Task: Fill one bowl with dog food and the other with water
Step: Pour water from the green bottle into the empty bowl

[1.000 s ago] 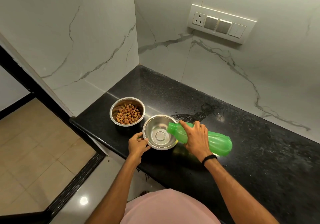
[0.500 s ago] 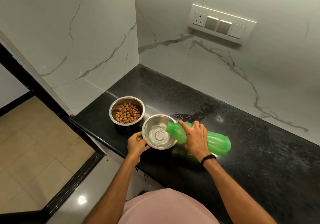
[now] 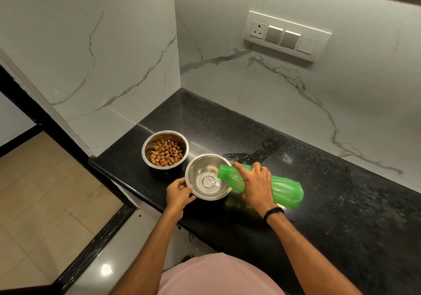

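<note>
Two bare forearms reach out from a pink shirt (image 3: pixel 216 276) at the bottom edge, over the front of the black speckled surface (image 3: pixel 330 215). The left hand (image 3: pixel 178 193) grips the near-left rim of the water bowl (image 3: pixel 193 176), its fingers (image 3: pixel 175 185) curled round the outside and the thumb lying against the rim. The right hand (image 3: pixel 255 186), with a dark band (image 3: pixel 273 211) on its wrist, holds the green bottle (image 3: pixel 286 188) at its narrower front half, with the fingers wrapped over the top of the bottle and pressed close together. The bottle lies tipped nearly level, base to the right and open mouth over the right side of the water bowl. A shallow pool of water shows in the bottom of that bowl, which stands near the front edge of the surface.

Just behind and to the left, the food bowl (image 3: pixel 145 152) stands upright, close beside the water bowl; whether the rims touch I cannot tell. Brown kibble (image 3: pixel 166 152) covers its bottom. Beyond the bottle, a wet patch (image 3: pixel 262 149) glistens on the surface. White veined marble walls (image 3: pixel 114 55) meet in a corner behind, and a switch plate (image 3: pixel 287 36) with one socket sits high on the right wall.
</note>
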